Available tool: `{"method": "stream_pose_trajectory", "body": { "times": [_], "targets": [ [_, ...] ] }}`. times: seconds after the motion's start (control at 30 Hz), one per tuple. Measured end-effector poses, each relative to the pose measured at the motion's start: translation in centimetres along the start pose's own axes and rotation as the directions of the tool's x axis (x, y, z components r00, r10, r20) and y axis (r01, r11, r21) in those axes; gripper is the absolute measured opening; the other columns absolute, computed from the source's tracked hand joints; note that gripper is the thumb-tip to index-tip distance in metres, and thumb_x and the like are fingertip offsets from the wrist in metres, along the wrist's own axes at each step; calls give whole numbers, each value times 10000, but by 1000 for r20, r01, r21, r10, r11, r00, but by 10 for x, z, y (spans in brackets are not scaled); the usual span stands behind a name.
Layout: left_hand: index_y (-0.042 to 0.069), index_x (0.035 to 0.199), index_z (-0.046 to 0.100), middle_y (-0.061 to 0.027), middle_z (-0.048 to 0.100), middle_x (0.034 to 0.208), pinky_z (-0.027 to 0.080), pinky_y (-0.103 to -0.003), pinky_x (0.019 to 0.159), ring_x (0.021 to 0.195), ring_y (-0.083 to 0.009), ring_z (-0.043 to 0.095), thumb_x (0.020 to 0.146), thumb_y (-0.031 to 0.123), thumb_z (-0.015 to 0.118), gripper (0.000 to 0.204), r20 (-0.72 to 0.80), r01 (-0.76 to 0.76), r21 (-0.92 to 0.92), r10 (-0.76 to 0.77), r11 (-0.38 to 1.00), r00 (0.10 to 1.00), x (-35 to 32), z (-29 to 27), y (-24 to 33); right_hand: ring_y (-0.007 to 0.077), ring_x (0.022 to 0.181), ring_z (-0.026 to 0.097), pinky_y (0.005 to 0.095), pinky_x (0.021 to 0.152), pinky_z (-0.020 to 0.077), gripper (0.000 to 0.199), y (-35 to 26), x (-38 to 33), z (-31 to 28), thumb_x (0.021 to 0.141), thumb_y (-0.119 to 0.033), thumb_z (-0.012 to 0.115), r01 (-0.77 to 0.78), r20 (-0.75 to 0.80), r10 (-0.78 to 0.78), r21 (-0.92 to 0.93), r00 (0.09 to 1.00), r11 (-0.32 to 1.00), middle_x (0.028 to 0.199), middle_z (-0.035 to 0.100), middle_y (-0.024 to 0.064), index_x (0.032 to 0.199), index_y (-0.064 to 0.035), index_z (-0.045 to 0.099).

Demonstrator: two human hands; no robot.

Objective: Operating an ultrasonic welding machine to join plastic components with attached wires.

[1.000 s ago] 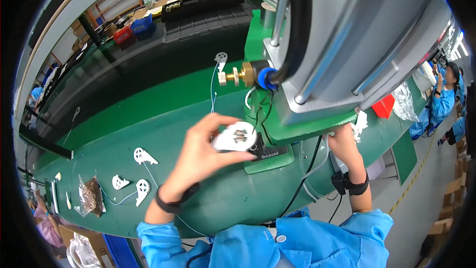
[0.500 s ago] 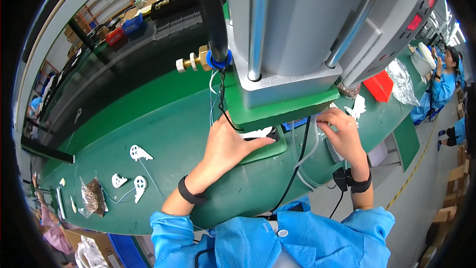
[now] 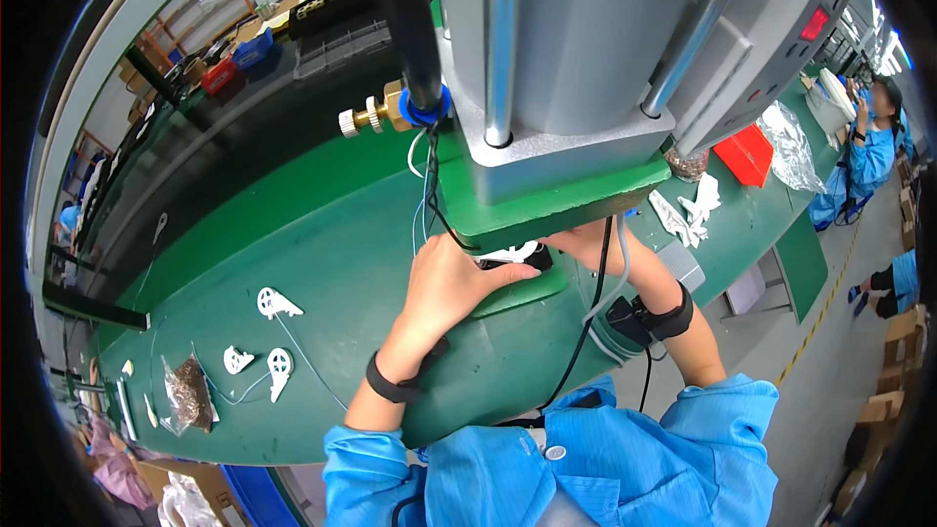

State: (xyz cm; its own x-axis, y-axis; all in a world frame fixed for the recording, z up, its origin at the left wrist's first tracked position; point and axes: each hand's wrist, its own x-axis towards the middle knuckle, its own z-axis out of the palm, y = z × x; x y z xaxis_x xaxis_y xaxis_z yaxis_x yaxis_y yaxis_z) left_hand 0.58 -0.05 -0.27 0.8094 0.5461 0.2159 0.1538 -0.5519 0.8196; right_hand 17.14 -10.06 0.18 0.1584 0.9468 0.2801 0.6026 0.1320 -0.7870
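Note:
My left hand (image 3: 444,283) rests at the left of a black fixture (image 3: 541,258), its thumb stretched along the near edge and its other fingers partly hidden. Within the fixture sits a white plastic part (image 3: 515,253), mostly covered by the press head above. The fixture stands on a green base plate (image 3: 527,293). From the right my right hand (image 3: 581,242) reaches under the press to the part; its fingertips are out of sight. Close above both hands is the press's green plate (image 3: 556,205), below a silver cylinder body (image 3: 586,49).
Several white plastic wheel-like parts (image 3: 280,367) with thin cords lie left, near a bag of small brown pieces (image 3: 188,392). Cables (image 3: 589,322) hang before the right forearm. White gloves (image 3: 698,207) and a red bin (image 3: 745,154) lie right. A co-worker (image 3: 874,156) stands far right.
My right hand has moved left, from beside the blue bin to the fixture under the press. My left hand stays at the fixture, its forearm shifted slightly right.

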Motion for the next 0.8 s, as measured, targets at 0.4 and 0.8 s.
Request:
{"method": "stream_pose_trajectory", "body": {
  "times": [0.4, 0.8],
  "targets": [
    [55, 937, 609, -99, 655, 758, 479, -334, 595, 659, -263, 634, 597, 328, 771, 465, -19, 75, -45, -76, 996, 997, -2, 6, -6, 297, 976, 506, 385, 844, 399, 303, 6, -13, -6, 729, -12, 567, 232, 92, -215, -281, 972, 931, 1055, 539, 144, 1031, -31, 566],
    [28, 1175, 356, -212, 613, 846, 458, -446, 658, 777, -401, 584, 821, 313, 563, 499, 128, 78, 88, -89, 993, 988, -15, -11, 0, 349, 1284, 171, 445, 1018, 124, 685, 93, -146, -41, 819, -265, 448, -463, -445, 171, -712, 879, 529, 1419, 145, 205, 1351, 46, 147]
  ]
}}
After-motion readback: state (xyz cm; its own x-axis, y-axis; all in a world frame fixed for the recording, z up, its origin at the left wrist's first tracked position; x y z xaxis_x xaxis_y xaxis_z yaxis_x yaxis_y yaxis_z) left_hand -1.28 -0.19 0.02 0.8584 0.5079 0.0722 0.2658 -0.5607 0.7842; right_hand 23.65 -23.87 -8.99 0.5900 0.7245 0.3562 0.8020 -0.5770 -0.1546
